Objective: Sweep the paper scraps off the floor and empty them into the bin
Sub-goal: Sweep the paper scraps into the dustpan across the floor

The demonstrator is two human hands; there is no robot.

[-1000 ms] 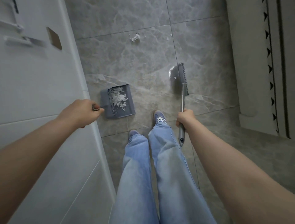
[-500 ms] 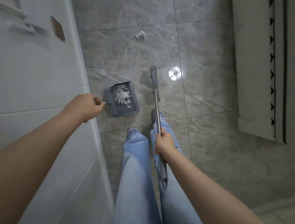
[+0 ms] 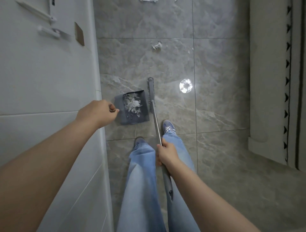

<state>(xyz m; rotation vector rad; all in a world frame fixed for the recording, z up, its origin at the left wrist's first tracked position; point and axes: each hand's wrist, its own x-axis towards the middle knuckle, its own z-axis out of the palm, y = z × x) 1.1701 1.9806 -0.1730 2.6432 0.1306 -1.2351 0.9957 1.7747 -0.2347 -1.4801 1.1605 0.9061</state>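
My left hand (image 3: pixel 97 114) grips the handle of a grey dustpan (image 3: pixel 144 116), which is low over the grey tiled floor and holds a heap of white paper scraps (image 3: pixel 134 105). My right hand (image 3: pixel 167 154) grips the metal shaft of a grey broom (image 3: pixel 151 90); its head stands just right of the dustpan. A crumpled white scrap (image 3: pixel 156 45) lies on the floor ahead, with a small bit (image 3: pixel 189 51) to its right. More white scraps (image 3: pixel 148 1) show at the top edge. No bin is in view.
A white wall or cabinet side (image 3: pixel 46 99) with white rails runs along the left. A pale rug or cloth with a black triangle border (image 3: pixel 271 82) lies on the right. My jeans-clad legs and blue shoes (image 3: pixel 168 128) stand below the dustpan. A lamp's reflection (image 3: pixel 185 85) glares on the tile.
The broom swung from the right to sit just beside the dustpan, and my right hand moved in front of my legs. The view advanced, bringing scraps at the top into sight.
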